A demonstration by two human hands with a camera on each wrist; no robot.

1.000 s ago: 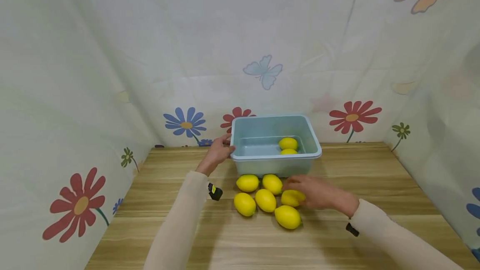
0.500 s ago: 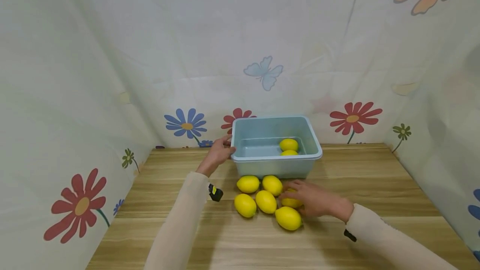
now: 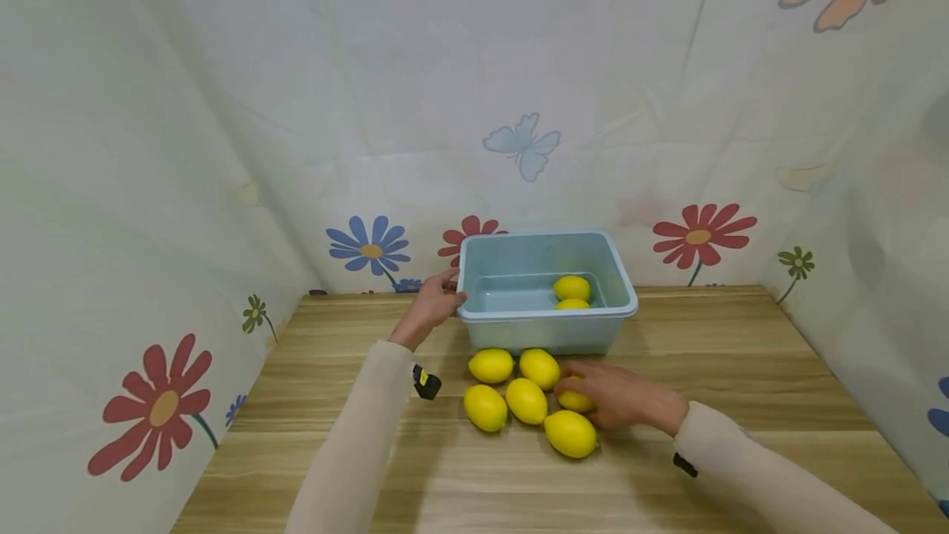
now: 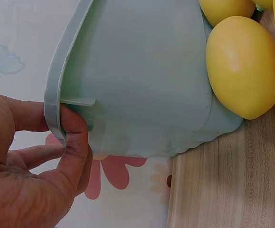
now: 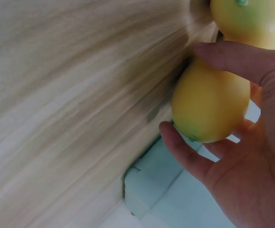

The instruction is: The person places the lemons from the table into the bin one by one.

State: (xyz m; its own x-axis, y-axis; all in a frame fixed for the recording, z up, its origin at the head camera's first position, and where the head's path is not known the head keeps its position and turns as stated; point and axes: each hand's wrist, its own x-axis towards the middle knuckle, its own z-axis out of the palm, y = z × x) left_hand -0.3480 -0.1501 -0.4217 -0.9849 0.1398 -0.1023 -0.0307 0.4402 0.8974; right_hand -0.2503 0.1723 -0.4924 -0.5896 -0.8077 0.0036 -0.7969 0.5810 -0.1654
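Head: a lemon (image 3: 577, 402) on the table (image 3: 741, 369), near the basin (image 3: 544, 336), is clasped by the right hand (image 3: 619, 394). Left wrist: the rim (image 4: 52, 95) is pinched by the left hand (image 4: 30, 190). Right wrist: the lemon's long axis is aimed, stem end first, basinward.

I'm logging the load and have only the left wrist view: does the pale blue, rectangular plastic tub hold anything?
Observer: Yes, two yellow oval lemons lie in the right half of the tub, as the head view shows.
Operator: What is the right hand doing?
Observer: The right hand has its fingers around another lemon.
Operator: How many lemons are outside the tub altogether?
Observer: Six in the head view, counting that one.
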